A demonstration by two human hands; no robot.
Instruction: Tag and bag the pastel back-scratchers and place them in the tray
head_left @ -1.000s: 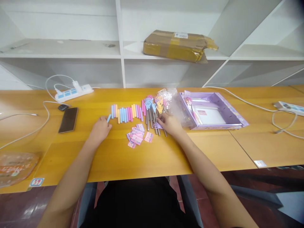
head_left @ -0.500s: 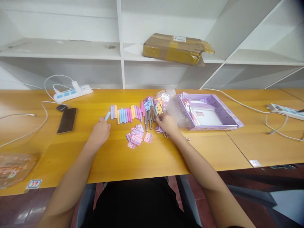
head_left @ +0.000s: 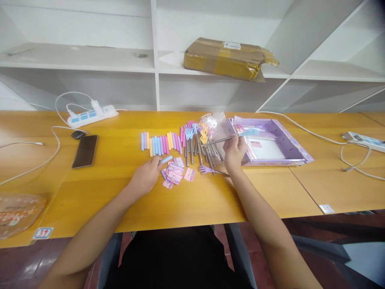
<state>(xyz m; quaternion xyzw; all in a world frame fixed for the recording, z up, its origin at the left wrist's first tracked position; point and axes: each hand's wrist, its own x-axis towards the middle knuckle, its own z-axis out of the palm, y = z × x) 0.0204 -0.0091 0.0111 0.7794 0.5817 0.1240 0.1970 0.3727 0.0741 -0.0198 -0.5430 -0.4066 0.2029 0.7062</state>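
My left hand point(head_left: 146, 176) pinches a light blue handle sleeve point(head_left: 166, 159) just above a pile of small pink and purple cards point(head_left: 173, 172). Closed around a blue-headed back scratcher point(head_left: 217, 141) is my right hand point(head_left: 235, 154); the metal rod points left and the blurred blue head lies to the right, over the purple box. More back scratchers point(head_left: 189, 146) with blue, yellow, pink and purple hand-shaped heads lie between my hands. A purple-headed back scratcher point(head_left: 206, 169) rests nearer me. Pastel handle sleeves point(head_left: 161, 145) are lined up beyond my left hand.
A purple open box point(head_left: 282, 138) stands at the right, with clear plastic bags point(head_left: 215, 122) beside it. At the left are a phone point(head_left: 85, 151) and a white power strip point(head_left: 93, 115). A taped cardboard parcel point(head_left: 227, 59) sits on the shelf behind.
My left hand has carried the blue sleeve right and nearer me. My right hand has lifted a back scratcher from the pile and moved right, turning it roughly level.
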